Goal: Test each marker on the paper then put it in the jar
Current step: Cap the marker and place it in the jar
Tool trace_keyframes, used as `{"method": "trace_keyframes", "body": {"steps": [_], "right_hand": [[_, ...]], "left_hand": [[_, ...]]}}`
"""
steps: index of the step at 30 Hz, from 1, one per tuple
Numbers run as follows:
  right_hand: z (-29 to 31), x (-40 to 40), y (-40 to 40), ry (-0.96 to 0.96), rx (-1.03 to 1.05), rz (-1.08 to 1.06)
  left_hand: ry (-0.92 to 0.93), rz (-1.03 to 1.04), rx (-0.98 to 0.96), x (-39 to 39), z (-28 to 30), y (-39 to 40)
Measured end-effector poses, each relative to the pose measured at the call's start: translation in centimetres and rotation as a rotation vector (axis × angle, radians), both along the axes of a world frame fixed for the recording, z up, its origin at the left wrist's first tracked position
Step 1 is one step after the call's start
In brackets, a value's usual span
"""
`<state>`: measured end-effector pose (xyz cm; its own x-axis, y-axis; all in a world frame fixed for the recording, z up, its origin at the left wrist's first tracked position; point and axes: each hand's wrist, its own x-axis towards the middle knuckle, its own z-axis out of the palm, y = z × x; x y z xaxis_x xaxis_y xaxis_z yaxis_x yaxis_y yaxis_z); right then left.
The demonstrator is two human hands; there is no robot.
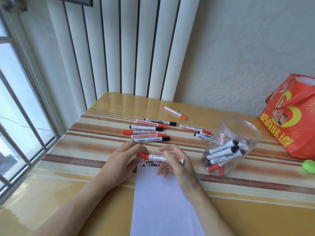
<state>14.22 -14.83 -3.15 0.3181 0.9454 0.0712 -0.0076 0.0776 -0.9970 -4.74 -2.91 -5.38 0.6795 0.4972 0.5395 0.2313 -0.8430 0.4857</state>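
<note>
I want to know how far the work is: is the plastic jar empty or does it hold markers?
Partly filled. The clear jar has no lid on and several markers lie inside.

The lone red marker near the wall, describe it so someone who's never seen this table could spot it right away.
Start at the clear plastic jar on the striped table, then look left and farther back, toward the white vertical blinds. Beyond the cluster of whiteboard markers, the lone red marker lies by itself at a slant, the only one touching no other.
</note>
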Motion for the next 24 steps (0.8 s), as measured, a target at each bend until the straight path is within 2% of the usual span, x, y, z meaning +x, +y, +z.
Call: {"method": "trace_keyframes", "body": {"steps": [4, 9, 11, 24], "right_hand": [[-0.5, 1.7, 0.2, -0.209, 0.019, -0.082], [-1.6, 1.7, 0.2, -0.658, 0.057, -0.049], [-2.0, 1.5, 0.4, -0.766, 0.097, -0.077], [-2.1, 1.1, 0.6, -0.745, 0.071, -0.11]], "left_hand": [[0.034, 0.057, -0.048, 0.0, -0.4, 0.1], [0.098, 0.099, 0.031, 0.6, -1.2, 0.7], [0.125, 0.093, 0.048, 0.6, -1.4, 0.9], [0.03, 0.027, 0.109, 0.2, -0.9, 0.8]]}}
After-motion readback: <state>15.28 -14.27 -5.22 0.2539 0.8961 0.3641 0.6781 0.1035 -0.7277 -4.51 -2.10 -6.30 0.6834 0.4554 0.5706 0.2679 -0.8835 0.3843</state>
